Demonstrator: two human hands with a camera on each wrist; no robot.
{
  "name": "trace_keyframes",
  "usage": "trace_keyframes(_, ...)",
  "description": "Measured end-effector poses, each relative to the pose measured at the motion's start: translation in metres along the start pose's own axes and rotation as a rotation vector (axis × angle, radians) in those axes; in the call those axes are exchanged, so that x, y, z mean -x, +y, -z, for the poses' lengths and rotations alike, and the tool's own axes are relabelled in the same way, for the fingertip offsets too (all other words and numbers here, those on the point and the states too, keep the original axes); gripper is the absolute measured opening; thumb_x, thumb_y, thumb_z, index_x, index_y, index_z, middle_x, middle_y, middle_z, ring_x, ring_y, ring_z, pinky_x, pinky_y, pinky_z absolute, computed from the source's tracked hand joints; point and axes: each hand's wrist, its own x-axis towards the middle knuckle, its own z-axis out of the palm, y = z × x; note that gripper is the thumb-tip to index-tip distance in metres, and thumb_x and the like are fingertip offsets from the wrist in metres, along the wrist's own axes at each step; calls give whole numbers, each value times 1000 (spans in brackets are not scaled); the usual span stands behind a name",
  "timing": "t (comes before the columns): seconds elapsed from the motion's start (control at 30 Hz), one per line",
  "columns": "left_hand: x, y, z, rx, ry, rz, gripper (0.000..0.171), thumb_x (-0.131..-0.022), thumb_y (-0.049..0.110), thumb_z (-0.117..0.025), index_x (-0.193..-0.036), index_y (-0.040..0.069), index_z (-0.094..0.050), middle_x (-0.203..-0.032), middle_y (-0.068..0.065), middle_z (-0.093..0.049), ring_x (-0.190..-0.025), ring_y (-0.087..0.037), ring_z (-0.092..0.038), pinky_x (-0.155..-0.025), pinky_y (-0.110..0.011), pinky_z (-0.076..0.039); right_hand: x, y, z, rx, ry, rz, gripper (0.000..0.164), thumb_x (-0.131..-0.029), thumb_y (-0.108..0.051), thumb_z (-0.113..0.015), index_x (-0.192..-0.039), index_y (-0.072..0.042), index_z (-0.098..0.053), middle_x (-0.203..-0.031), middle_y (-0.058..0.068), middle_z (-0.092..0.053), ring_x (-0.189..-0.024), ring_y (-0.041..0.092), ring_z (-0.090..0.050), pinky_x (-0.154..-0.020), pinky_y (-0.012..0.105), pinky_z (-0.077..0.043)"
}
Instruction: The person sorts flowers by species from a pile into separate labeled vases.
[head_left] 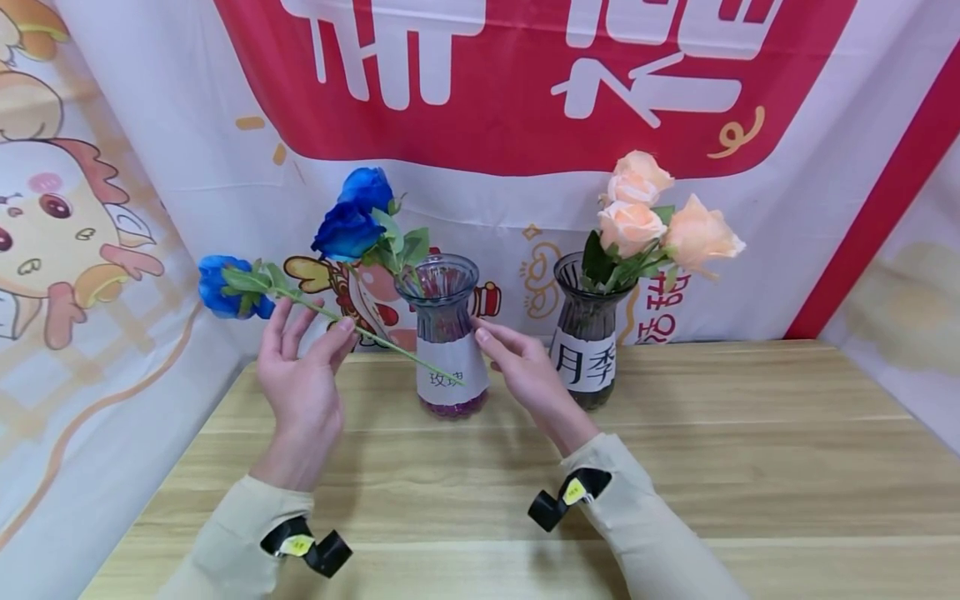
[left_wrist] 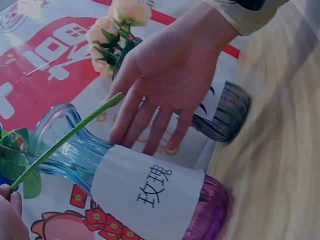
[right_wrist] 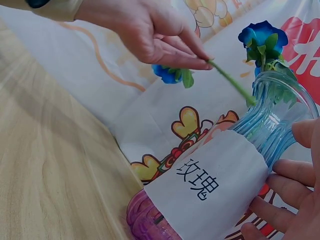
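My left hand [head_left: 302, 390] pinches the green stem of a blue rose [head_left: 221, 287] between thumb and fingers. The bloom points left, and the stem slants down to the right, its cut end in front of the glass vase [head_left: 444, 321] in the head view. That vase has a bluish neck, a purple base and a white paper label [left_wrist: 150, 195]. Two blue roses [head_left: 351, 215] stand in it, leaning left. At the vase's right side, my right hand [head_left: 527, 367] rests its extended fingertips against the glass and label, not curled round it.
To the right stands a dark grey glass vase [head_left: 588, 312] with a labelled front, holding peach roses [head_left: 637, 221]. Both vases are on a wood-grain table [head_left: 720, 467] close to a printed cloth backdrop [head_left: 510, 200]. Another cloth [head_left: 112, 400] hangs along the left edge.
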Motion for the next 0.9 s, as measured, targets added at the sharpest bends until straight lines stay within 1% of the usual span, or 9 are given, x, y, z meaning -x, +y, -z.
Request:
trace_keyframes(0.13,-4,6,-7,58,9,-8,83,-81,-8,-87,-150,24,-56,-146,-8,-60,-96,-23,-76,-82,-33,-65,0,0,0,-1,2,2,46,-110,-44,-55,-153,-28,-58,-165,-5,-49,-154,20,-44,-124,50,-43)
trace_keyframes(0.37,-12,19,-18,180,30,-33,83,-79,-17,-83,-148,20,-57,-140,-8,-62,-86,-23,-74,-79,-32,-66,-1,2,0,8,4,6,47,-109,-46,-55,-153,-29,-58,-165,-5,-50,-154,21,-45,-123,50,-43)
trace_keyframes(0.53,-17,27,-23,255,42,-43,84,-77,-19,-83,-147,19,-56,-138,-9,-63,-89,-24,-73,-81,-34,-66,-2,2,0,4,7,-5,46,-110,-47,-55,-152,-30,-58,-164,-5,-50,-153,21,-46,-123,49,-43)
trace_keyframes(0.73,-24,36,-33,281,71,-72,80,-79,-16,-84,-143,22,-53,-139,-8,-60,-94,-26,-72,-92,-37,-65,-2,2,-1,3,17,-13,45,-109,-46,-55,-152,-31,-59,-164,-6,-51,-153,20,-47,-123,49,-43)
trace_keyframes(0.9,-28,36,-41,259,114,-134,83,-77,-13,-86,-142,23,-49,-140,-6,-59,-96,-27,-71,-95,-39,-64,-1,1,0,2,12,-1,47,-109,-46,-55,-153,-29,-58,-165,-5,-50,-153,21,-47,-124,50,-42)
